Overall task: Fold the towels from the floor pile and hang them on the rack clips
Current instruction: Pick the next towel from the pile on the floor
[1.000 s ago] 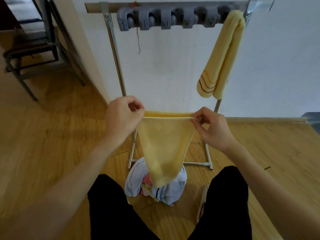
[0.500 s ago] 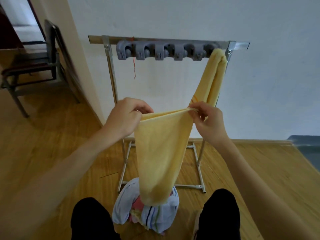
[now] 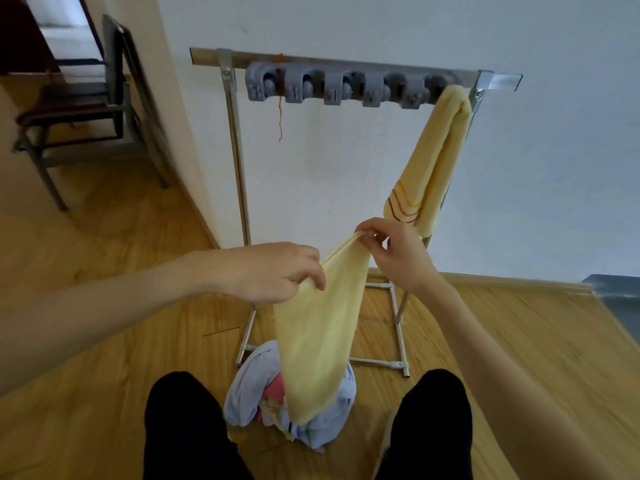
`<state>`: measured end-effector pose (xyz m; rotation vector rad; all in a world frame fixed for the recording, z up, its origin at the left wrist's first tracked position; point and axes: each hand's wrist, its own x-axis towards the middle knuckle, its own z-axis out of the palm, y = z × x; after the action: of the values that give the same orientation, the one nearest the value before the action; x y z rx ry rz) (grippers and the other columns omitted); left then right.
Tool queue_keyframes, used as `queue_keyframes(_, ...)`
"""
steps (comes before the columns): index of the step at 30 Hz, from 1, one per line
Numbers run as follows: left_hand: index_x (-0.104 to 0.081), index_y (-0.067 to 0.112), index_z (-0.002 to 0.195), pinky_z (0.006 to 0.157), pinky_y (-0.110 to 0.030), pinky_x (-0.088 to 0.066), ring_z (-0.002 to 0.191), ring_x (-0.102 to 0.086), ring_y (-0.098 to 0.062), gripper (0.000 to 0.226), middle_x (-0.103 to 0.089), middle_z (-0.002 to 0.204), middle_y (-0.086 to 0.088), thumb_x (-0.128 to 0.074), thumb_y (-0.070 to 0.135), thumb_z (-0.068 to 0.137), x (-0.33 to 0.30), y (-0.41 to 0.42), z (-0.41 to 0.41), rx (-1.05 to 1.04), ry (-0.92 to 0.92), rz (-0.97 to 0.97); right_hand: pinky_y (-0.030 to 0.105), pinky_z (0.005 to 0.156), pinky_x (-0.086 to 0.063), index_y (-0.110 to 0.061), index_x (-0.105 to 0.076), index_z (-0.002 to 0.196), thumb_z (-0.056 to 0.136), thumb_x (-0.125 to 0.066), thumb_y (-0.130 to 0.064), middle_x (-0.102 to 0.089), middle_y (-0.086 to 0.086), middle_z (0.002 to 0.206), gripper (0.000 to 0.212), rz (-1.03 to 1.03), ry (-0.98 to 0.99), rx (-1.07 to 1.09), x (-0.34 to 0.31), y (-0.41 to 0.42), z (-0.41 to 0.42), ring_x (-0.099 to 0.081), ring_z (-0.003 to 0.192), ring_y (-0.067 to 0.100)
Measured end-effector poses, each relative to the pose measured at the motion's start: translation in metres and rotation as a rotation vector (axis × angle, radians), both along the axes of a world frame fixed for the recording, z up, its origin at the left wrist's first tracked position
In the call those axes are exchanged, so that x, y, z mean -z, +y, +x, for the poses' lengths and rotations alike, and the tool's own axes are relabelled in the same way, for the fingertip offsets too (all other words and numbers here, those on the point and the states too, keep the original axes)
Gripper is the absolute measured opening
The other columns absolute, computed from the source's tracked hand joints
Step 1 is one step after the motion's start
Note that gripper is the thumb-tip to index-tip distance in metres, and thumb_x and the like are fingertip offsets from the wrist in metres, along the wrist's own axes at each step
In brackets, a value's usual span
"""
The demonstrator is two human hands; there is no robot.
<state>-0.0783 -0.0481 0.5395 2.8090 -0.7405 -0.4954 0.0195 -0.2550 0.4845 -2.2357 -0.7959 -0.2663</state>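
Fingers of left hand point(image 3: 273, 271) and right hand point(image 3: 394, 251) pinch yellow towel's point(image 3: 318, 334) top edge

held towel point(image 3: 318, 327): plain pale yellow, no pattern seen
hung towel point(image 3: 433, 161): same pale yellow; wavy stripes in red and orange near the lower end
clips point(image 3: 341, 85): grey, all alike
rack point(image 3: 235, 161): bare silver metal; top bar brownish
thread point(image 3: 280, 116): orange-red, hanging below the clips
floor pile point(image 3: 249, 393): mostly light blue, some pink, a patch with dark stripes
floor point(image 3: 104, 341): honey-yellow wood grain
wall point(image 3: 346, 168): white
trousers point(image 3: 180, 427): black
chair point(image 3: 79, 102): dark frame and seat
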Motion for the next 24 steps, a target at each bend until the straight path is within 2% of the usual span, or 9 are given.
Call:
queue_keyframes(3, -0.053, 0.022, 0.134, 0.074, -0.002, -0.03, 0.088, -0.041, 0.019, 0.053, -0.048, 0.115, 0.005, -0.046, 0.005, 0.084, -0.002, -0.003, 0.002, 0.083, 0.057, 0.055, 0.033, 0.071, -0.051, -0.023, -0.067, 0.102, 0.092, -0.056, -0.014, -0.066, -0.012, 0.088, 0.017, -0.03, 0.003, -0.045, 0.003, 0.004, 0.0, -0.06, 0.079, 0.01)
queue_keyframes(7, -0.052, 0.016, 0.135, 0.083, -0.006, -0.027, 0.11, -0.049, -0.008, 0.045, -0.053, 0.125, 0.0, -0.049, 0.003, 0.092, 0.003, -0.009, 0.004, 0.163, 0.007, 0.11, 0.023, 0.066, -0.045, -0.025, -0.066, 0.101, 0.092, -0.056, -0.015, -0.063, -0.02, 0.089, 0.017, -0.04, 0.015, -0.082, 0.007, 0.007, 0.001, -0.058, 0.077, 0.005)
queue_keyframes(9, -0.062, 0.014, 0.124, 0.078, -0.011, -0.03, 0.104, -0.055, -0.015, 0.031, -0.06, 0.114, -0.002, -0.051, 0.011, 0.095, 0.007, -0.011, 0.003, 0.201, -0.115, 0.123, 0.019, 0.065, -0.041, -0.023, -0.066, 0.101, 0.092, -0.056, -0.014, -0.061, -0.023, 0.086, 0.016, -0.033, 0.017, -0.082, 0.008, 0.007, 0.0, -0.058, 0.076, 0.004)
queue_keyframes(11, -0.069, 0.012, 0.105, 0.069, -0.019, -0.035, 0.087, -0.058, -0.018, 0.016, -0.06, 0.099, -0.003, -0.059, 0.014, 0.092, 0.011, -0.011, 0.001, 0.271, -0.34, 0.085, 0.016, 0.066, -0.041, -0.021, -0.067, 0.1, 0.092, -0.057, -0.012, -0.063, -0.018, 0.089, 0.016, -0.007, 0.008, -0.07, 0.009, 0.005, 0.001, -0.059, 0.078, 0.005)
queue_keyframes(13, -0.07, 0.012, 0.088, 0.065, -0.025, -0.041, 0.084, -0.056, -0.018, 0.005, -0.057, 0.098, -0.004, -0.07, 0.013, 0.083, 0.013, -0.01, -0.001, 0.34, -0.544, 0.03, 0.013, 0.067, -0.042, -0.017, -0.068, 0.099, 0.09, -0.059, -0.008, -0.064, -0.011, 0.093, 0.016, 0.03, 0.0, -0.056, 0.008, 0.001, 0.002, -0.059, 0.08, 0.007)
queue_keyframes(15, -0.069, 0.011, 0.085, 0.082, -0.031, -0.048, 0.103, -0.058, -0.021, 0.008, -0.06, 0.115, -0.006, -0.073, 0.009, 0.079, 0.014, -0.01, 0.002, 0.41, -0.61, 0.024, 0.01, 0.068, -0.043, -0.015, -0.07, 0.099, 0.088, -0.061, -0.006, -0.064, -0.006, 0.095, 0.016, 0.058, 0.01, -0.052, 0.007, -0.002, 0.003, -0.06, 0.081, 0.007)
queue_keyframes(17, -0.068, 0.011, 0.088, 0.096, -0.034, -0.046, 0.105, -0.062, -0.02, 0.013, -0.066, 0.112, -0.005, -0.073, 0.006, 0.078, 0.013, -0.01, 0.005, 0.477, -0.599, 0.013, 0.012, 0.068, -0.046, -0.014, -0.07, 0.099, 0.088, -0.062, -0.006, -0.064, -0.004, 0.095, 0.016, 0.08, 0.033, -0.056, 0.003, -0.005, 0.002, -0.06, 0.08, 0.007)
queue_keyframes(20, -0.067, 0.017, 0.089, 0.094, -0.034, -0.047, 0.087, -0.064, -0.015, 0.006, -0.068, 0.092, 0.002, -0.065, 0.012, 0.086, 0.009, -0.008, 0.011, 0.463, -0.692, 0.031, 0.018, 0.069, -0.05, -0.013, -0.071, 0.096, 0.087, -0.064, -0.005, -0.065, -0.008, 0.087, 0.014, 0.135, 0.063, -0.064, -0.008, -0.009, 0.0, -0.062, 0.076, 0.008)
queue_keyframes(24, -0.065, 0.02, 0.094, 0.08, -0.029, -0.04, 0.084, -0.059, -0.012, 0.03, -0.066, 0.09, 0.007, -0.039, 0.035, 0.094, -0.004, -0.003, 0.024, 0.206, -0.746, -0.056, 0.019, 0.066, -0.052, -0.006, -0.07, 0.093, 0.085, -0.067, -0.003, -0.067, -0.002, 0.076, 0.009, 0.291, 0.143, -0.089, -0.032, -0.011, -0.004, -0.061, 0.064, 0.006)
